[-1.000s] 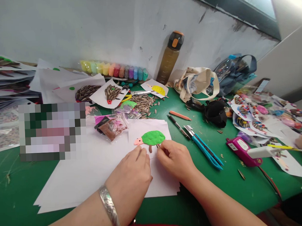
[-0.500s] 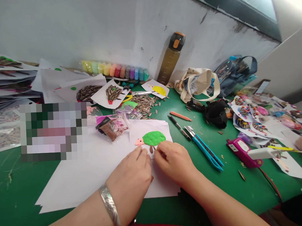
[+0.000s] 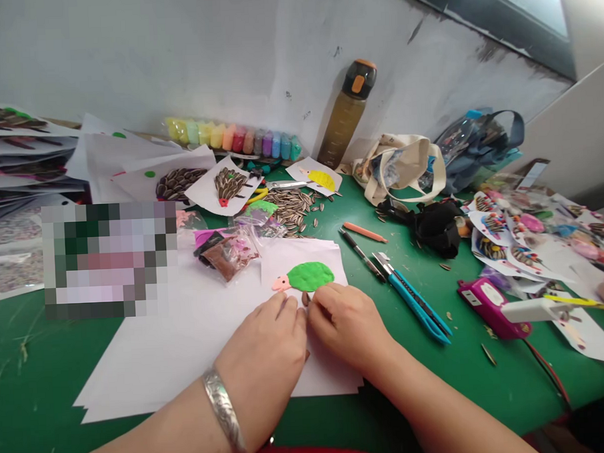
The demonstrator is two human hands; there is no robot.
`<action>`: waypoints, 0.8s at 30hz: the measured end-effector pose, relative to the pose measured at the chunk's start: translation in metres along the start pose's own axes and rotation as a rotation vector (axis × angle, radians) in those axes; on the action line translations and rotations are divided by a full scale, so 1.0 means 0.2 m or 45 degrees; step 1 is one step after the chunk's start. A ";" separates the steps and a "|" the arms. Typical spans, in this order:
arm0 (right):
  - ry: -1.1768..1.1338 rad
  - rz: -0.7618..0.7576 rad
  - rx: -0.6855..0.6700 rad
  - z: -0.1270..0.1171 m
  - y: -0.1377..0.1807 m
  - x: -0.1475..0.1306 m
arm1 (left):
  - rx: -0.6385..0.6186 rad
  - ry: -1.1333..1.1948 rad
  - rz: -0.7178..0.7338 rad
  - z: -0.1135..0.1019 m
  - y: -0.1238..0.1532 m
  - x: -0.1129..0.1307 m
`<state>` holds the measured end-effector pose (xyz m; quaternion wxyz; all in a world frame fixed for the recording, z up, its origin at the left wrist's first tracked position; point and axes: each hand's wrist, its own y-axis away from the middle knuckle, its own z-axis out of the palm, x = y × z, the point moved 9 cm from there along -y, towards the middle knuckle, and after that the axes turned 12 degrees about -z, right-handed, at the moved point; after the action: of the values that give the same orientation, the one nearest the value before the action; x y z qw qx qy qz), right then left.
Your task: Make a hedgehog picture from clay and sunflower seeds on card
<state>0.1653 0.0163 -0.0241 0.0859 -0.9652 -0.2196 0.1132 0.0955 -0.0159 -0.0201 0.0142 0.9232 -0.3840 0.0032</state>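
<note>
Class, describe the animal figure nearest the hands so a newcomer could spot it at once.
On the green table, find the wide spread of white paper. Just beyond the left hand and right hand lies an animal figure with a pink head pointing left. Its seedless green body sets it apart from the yellow figure and the seed-covered figure farther back.

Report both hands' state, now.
Left hand: fingers together over white paper sheets; grip hidden, cannot tell.
Right hand: fingers curled beside short brown clay leg; holding cannot be told.
</note>
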 end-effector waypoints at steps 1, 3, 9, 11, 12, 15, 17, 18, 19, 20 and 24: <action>0.003 0.001 0.010 -0.01 0.00 0.00 | 0.001 0.004 -0.003 0.00 0.00 0.00; 0.009 -0.002 0.026 -0.01 0.00 0.00 | 0.001 0.015 -0.012 0.00 -0.01 -0.01; 0.000 -0.043 0.030 -0.02 0.02 -0.02 | 0.008 0.024 -0.011 0.00 -0.01 0.00; -0.001 -0.046 0.038 -0.02 0.02 -0.02 | -0.004 0.031 -0.016 0.00 -0.01 -0.01; -0.008 -0.055 0.040 -0.02 0.02 -0.03 | -0.016 0.030 -0.019 0.00 -0.01 -0.01; -0.035 -0.075 0.036 -0.03 0.02 -0.04 | -0.032 0.017 -0.017 0.00 -0.01 -0.01; -0.039 -0.059 0.035 -0.03 0.02 -0.04 | -0.016 0.012 -0.015 0.00 -0.01 -0.01; -0.040 -0.053 0.031 -0.03 0.02 -0.04 | -0.005 0.012 -0.016 0.00 -0.01 -0.01; -0.040 -0.051 0.026 -0.03 0.03 -0.04 | 0.004 0.011 -0.015 0.00 -0.01 -0.01; -0.042 -0.056 0.021 -0.03 0.03 -0.04 | 0.012 0.010 -0.013 0.00 -0.01 0.00; -0.037 -0.040 0.041 -0.04 0.03 -0.03 | 0.044 0.000 0.001 -0.01 0.00 0.01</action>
<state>0.1647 0.0087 -0.0171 0.0999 -0.9583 -0.2342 0.1293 0.0970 -0.0163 -0.0182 -0.0019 0.9232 -0.3843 0.0097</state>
